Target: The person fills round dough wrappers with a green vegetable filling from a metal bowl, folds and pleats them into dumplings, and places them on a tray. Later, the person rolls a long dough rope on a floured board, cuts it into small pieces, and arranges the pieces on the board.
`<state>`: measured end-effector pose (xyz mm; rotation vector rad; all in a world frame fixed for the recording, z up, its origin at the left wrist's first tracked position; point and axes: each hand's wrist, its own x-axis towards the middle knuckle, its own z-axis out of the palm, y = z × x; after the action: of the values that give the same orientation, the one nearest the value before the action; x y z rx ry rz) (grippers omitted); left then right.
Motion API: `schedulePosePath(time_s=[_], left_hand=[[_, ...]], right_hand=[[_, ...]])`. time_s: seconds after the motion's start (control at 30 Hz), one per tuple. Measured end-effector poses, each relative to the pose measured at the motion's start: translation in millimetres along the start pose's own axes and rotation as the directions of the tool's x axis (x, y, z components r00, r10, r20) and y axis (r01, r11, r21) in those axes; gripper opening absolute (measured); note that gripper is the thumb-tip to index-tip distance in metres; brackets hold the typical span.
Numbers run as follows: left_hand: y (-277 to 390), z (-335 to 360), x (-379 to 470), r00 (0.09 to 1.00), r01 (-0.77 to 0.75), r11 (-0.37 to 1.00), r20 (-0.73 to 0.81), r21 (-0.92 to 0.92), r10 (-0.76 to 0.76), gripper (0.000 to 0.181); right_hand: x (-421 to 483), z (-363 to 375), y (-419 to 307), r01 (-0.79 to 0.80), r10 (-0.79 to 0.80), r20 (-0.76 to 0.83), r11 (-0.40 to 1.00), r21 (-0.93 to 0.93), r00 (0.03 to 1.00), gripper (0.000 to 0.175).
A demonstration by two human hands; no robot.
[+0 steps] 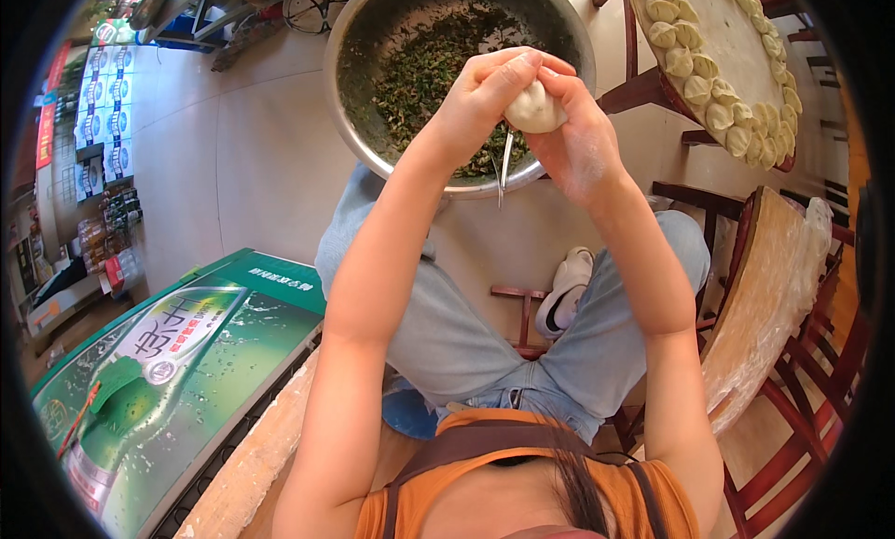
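Both my hands are pressed around a pale dough dumpling (535, 111), held above a large metal bowl (344, 130). My left hand (486, 95) covers its left side, thumb and fingers meeting my right hand (577, 130) at the top edge. The dumpling's lower face bulges out between the palms; its far edge is hidden by my fingers. Chopped green filling (419, 77) lies in the bowl. A metal utensil handle (505, 163) leans over the near rim, below the dumpling.
At the upper right, a round board (727, 42) on a wooden chair bears rows of shaped dumplings (699, 90). A plastic-wrapped board (765, 308) rests on the right. A green beer-printed panel (203, 371) and a floury wooden board (259, 448) stand at the left. Stacked cartons (105, 112) line the far left.
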<state>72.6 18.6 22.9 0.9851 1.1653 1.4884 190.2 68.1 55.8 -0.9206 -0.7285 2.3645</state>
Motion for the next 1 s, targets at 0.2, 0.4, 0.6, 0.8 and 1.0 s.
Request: schedulePosePath(time_s=[0.2, 0.4, 0.6, 0.8, 1.0], left_hand=[[0, 14, -8, 0.972, -0.23, 0.957, 0.004, 0.178, 0.233, 0.036], [-7, 39, -9, 0.994, -0.1, 0.823, -0.018, -0.56, 0.109, 0.052], [-1, 40, -15, 0.98, -0.062, 0.756, -0.183, -0.651, -0.078, 0.043], [1, 38, -19, 0.944, -0.149, 0.854, -0.328, -0.499, -0.026, 0.044], [0, 40, -22, 0.918, -0.195, 0.926, -0.393, -0.322, 0.057, 0.042]], right_hand=[[-5, -25, 15, 0.278, -0.206, 0.252, 0.913, -0.297, 0.945, 0.034], [3, -18, -2, 0.677, -0.584, 0.343, 0.609, -0.413, 0.735, 0.034], [32, -40, -15, 0.577, -0.638, 0.706, -0.466, -0.671, 0.307, 0.042], [24, -39, -18, 0.811, -0.643, 0.647, -0.067, -0.582, 0.411, 0.033], [12, -21, -11, 0.787, -0.715, 0.62, -0.161, -0.596, 0.323, 0.022]])
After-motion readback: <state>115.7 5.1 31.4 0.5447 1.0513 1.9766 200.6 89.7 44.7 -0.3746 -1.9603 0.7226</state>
